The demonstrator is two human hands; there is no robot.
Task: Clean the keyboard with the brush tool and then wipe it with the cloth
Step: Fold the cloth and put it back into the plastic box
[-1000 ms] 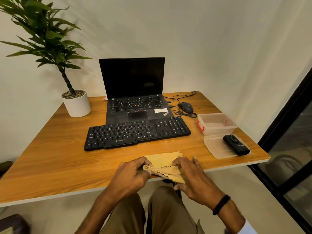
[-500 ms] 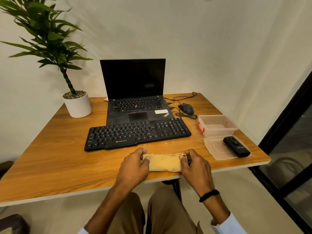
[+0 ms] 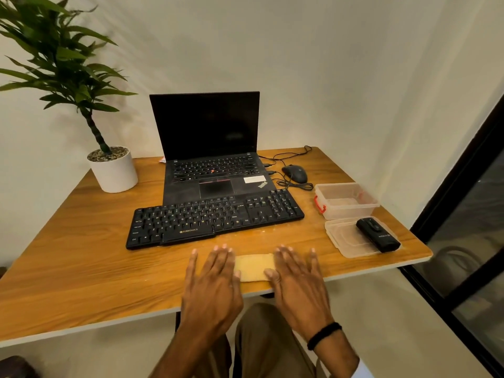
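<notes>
Cloth (image 3: 254, 267): yellow, folded flat, narrow strip.

Room corner. Off-white wall (image 3: 327, 64), plain and matte, two faces meeting behind the table. Light warm and yellowish, fairly even, dimmer toward the right.

Wooden table (image 3: 81, 255): orange-brown grain, pale edge band, rounded near-right corner, set close against both wall faces. Potted plant (image 3: 113, 170) on its far-left corner, in a white pot topped with pebbles; long green leaves run up out of view.

Floor (image 3: 395, 323) pale grey-beige, smooth.

Right side: black-framed glass panel (image 3: 474, 203) with dim reflections in it. Door or window, cannot tell.
</notes>
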